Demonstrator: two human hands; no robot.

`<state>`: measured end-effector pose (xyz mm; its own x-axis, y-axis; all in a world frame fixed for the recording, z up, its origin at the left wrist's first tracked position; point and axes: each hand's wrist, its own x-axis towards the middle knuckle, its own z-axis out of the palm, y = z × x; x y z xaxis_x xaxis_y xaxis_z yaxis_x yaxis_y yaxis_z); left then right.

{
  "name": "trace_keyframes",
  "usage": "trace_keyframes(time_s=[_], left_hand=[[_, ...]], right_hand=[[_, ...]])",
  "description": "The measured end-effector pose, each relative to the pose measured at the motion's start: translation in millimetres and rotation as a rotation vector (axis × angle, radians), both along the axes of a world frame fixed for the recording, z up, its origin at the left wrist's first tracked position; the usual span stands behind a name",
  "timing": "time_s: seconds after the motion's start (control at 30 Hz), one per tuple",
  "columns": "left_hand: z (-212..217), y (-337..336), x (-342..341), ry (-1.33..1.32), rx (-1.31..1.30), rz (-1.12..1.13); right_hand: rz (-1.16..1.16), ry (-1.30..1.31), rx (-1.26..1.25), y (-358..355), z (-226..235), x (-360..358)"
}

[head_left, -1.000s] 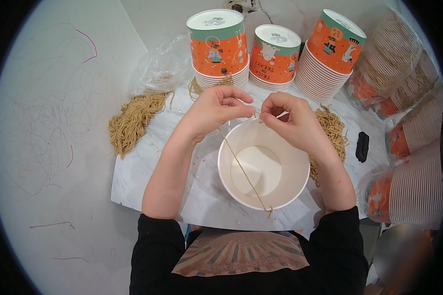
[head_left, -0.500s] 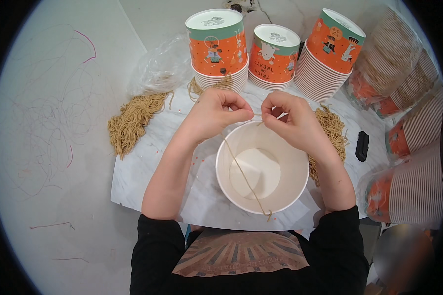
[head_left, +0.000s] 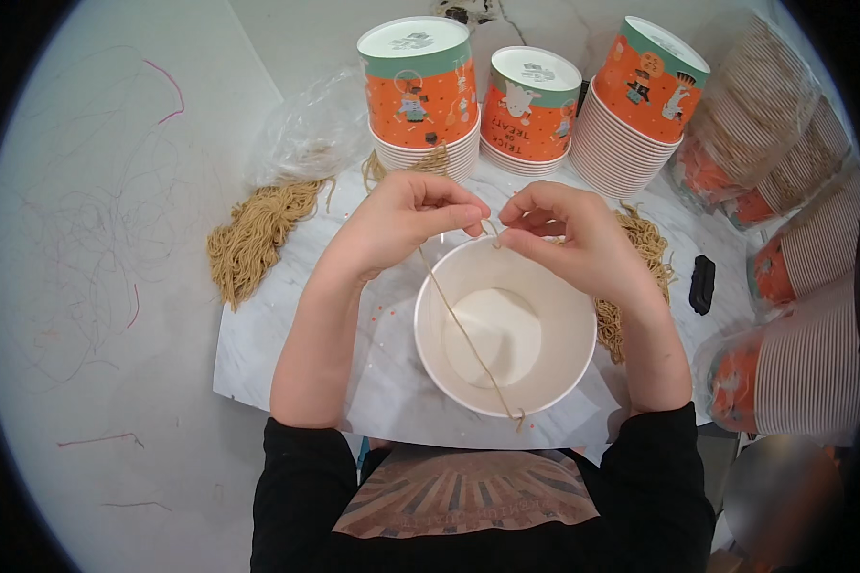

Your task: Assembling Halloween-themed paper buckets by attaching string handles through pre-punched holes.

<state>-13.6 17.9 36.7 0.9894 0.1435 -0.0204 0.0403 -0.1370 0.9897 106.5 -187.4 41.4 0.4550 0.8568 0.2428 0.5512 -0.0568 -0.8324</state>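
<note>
A white paper bucket (head_left: 429, 329) stands upright in front of me, its open mouth facing up. A tan cord (head_left: 463, 329) crosses its mouth from the near rim, where a short end hangs outside, up to my left hand at the far rim. My left hand (head_left: 416, 218) pinches the cord between thumb and fingertips. Close beside it, my right hand (head_left: 569, 224) is closed on the cord's end, thumb against fingers. A small loop of cord shows between the two hands, just above the far rim. Whether it is knotted I cannot tell.
A bundle of tan cords (head_left: 258, 239) lies at the left, another (head_left: 645, 248) behind my right forearm. Upside-down orange bucket stacks (head_left: 420, 100) stand at the back beside a crumpled clear bag (head_left: 311, 129). Wrapped stacks (head_left: 803, 372) line the right, near a small black object (head_left: 702, 285).
My fingertips have shifted, and a loop of cord now shows between them. The bucket has moved slightly left.
</note>
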Motion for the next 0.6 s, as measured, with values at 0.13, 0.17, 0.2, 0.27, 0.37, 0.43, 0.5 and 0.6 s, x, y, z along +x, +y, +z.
trace_keyframes(time_s=[0.13, 0.17, 0.2, 0.27, 0.37, 0.43, 0.5, 0.6], left_hand=[[-0.2, -3.8, 1.1, -0.016, 0.016, 0.01], [-0.3, -4.7, 1.6, -0.014, 0.017, 0.029], [-0.2, -5.2, 1.6, -0.013, 0.017, 0.048], [-0.6, -4.3, 1.8, -0.011, 0.035, 0.069], [5.7, -2.2, 0.1, 0.032, 0.058, 0.077], [8.6, -0.4, -0.5, 0.073, 0.063, 0.064], [9.1, 1.3, -1.6, 0.102, 0.05, 0.042], [11.7, -0.5, -4.2, 0.082, 0.03, 0.022]], right_hand=[[-0.005, 0.096, 0.054, 6.9, -9.9, -4.3], [-0.01, 0.104, 0.034, 8.0, -9.9, -4.8], [-0.015, 0.112, 0.013, 8.8, -9.7, -5.2], [-0.02, 0.104, -0.003, 9.9, -7.1, -5.6], [-0.042, 0.11, -0.019, 10.0, -8.9, -4.8], [-0.059, 0.124, -0.019, 9.3, -8.2, -5.6], [-0.05, 0.142, -0.064, 9.2, -4.3, -9.0], [-0.043, 0.079, -0.006, 10.5, -13.3, -5.9]])
